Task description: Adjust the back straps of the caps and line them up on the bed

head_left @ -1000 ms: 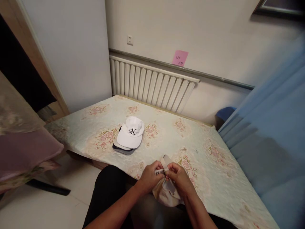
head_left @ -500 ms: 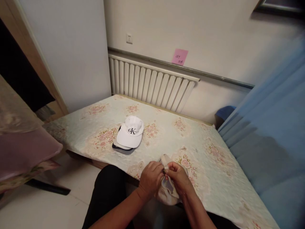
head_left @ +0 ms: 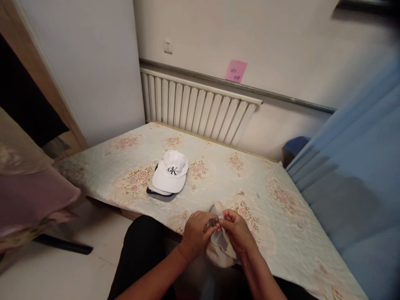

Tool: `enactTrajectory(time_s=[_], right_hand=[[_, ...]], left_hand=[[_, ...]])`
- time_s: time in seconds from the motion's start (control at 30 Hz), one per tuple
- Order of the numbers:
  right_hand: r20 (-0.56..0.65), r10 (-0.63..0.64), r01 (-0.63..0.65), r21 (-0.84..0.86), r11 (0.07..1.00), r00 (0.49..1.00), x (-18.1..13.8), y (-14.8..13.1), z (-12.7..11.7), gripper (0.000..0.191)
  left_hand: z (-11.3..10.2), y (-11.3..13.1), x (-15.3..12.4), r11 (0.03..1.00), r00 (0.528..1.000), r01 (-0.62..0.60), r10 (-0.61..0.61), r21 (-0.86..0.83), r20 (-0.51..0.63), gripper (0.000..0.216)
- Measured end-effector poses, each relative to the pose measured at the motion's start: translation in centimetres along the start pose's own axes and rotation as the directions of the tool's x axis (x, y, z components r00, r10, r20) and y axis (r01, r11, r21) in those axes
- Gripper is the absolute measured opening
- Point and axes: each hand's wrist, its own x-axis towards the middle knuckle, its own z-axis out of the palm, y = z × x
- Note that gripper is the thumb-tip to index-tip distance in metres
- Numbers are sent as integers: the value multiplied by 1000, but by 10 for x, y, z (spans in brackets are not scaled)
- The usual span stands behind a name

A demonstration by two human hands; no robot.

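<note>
A beige cap (head_left: 221, 255) is held at the near edge of the flowered bed cover, its hollow inside partly showing. My left hand (head_left: 197, 230) is closed in a pinch on the cap's strap, by a small dark piece that looks like a buckle. From the other side, my right hand (head_left: 236, 229) pinches the same strap, the fingertips of both hands nearly touching. The strap end is mostly hidden by my fingers. To the left, a white cap (head_left: 171, 174) with black letters on its front tops a small stack of caps; dark and grey brims show under it.
The flowered cover (head_left: 215, 179) spreads over a bed-like surface reaching a white radiator (head_left: 200, 106) at the wall. A blue curtain (head_left: 350, 175) hangs on the right. A pink note (head_left: 236, 71) is on the wall. My knee (head_left: 142, 246) is against the near edge.
My left fingers have shifted slightly, and the dark piece on the strap shows more now. Both hands stay on the beige cap. The view has tilted a little.
</note>
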Motion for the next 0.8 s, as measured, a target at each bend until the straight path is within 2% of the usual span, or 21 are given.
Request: enactTrajectory(time_s=[0.1,0.2,0.27,0.33,0.43,0.6,0.7,0.8], right_hand=[[-9,-26,26,-22,999,1000,0,-5,-2,14],[-12,-37,37,-47,998,999,-1,-9,-2,17],[-31,-13,12,-58,998,999,-1,-11,-1,20],[-48,11,-15,-87,996,999,-1,-11,0,22],[-27,40,-43,-114,993,999,-2,-11,2,25],[50,95,-95,-3,995,994,-3,-7,1,25],[85,111,-113,16,994,990,-4,-6,0,24],[116,121,-124,18,992,986,-5,-5,1,25]], left_hand=[[-2,-7,3,972,989,142,-148,-185,-17,16],[-4,-14,5,895,960,273,-279,-352,36,17],[-5,-17,6,835,942,328,-323,-441,89,18],[-6,-18,6,761,923,378,-352,-528,155,19],[-7,-16,5,598,894,440,-362,-670,263,21],[-7,-12,2,340,865,466,-367,-817,341,20],[-6,-13,1,230,847,475,-383,-850,369,23],[-6,-13,0,169,839,475,-382,-864,386,25]])
